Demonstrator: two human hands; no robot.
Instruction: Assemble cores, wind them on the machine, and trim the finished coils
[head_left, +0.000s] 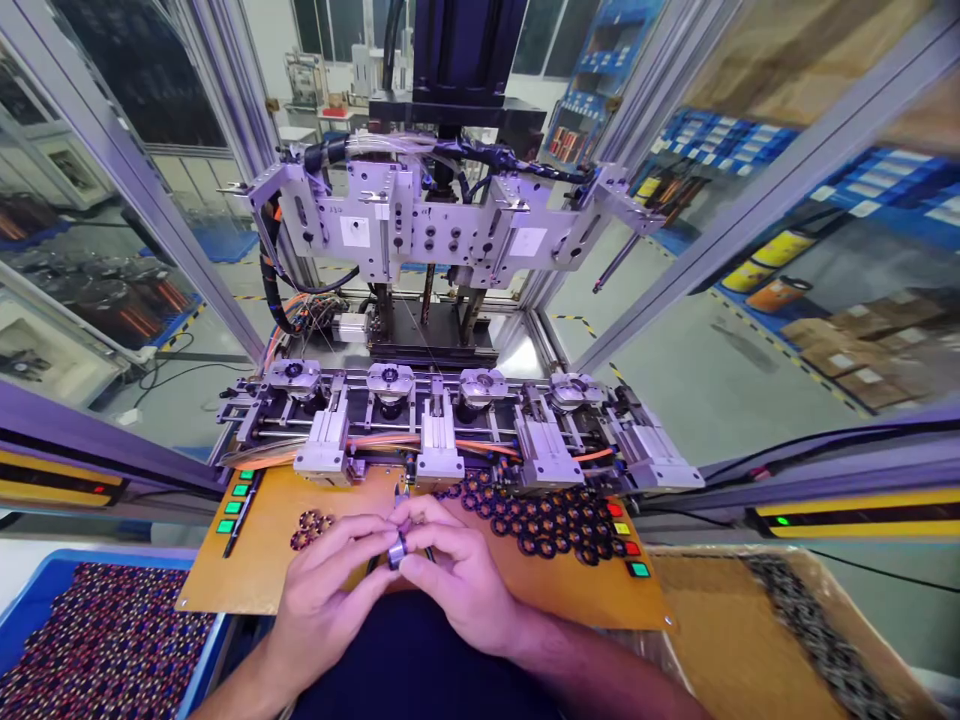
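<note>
My left hand (330, 580) and my right hand (457, 570) meet above the front of the orange-brown work board (247, 575). Between their fingertips they pinch a small shiny cylindrical part (397, 552), silvery on its side and dark at the end; its exact kind does not show. Just beyond my fingers, a small pointed metal piece (401, 492) is partly covered by them. A few dark wound rings with copper and reddish spots (309, 528) lie left of my hands. To the right, many black ring-shaped parts (540, 520) are spread over the board.
Behind the board stands a row of clamping fixtures (439, 440), under a machine head (442, 225) with metal arms. Coloured buttons line both board edges. A blue bin (45, 570) of wound rings is at left, a cardboard box (720, 620) with grey parts at right. Frame posts flank me.
</note>
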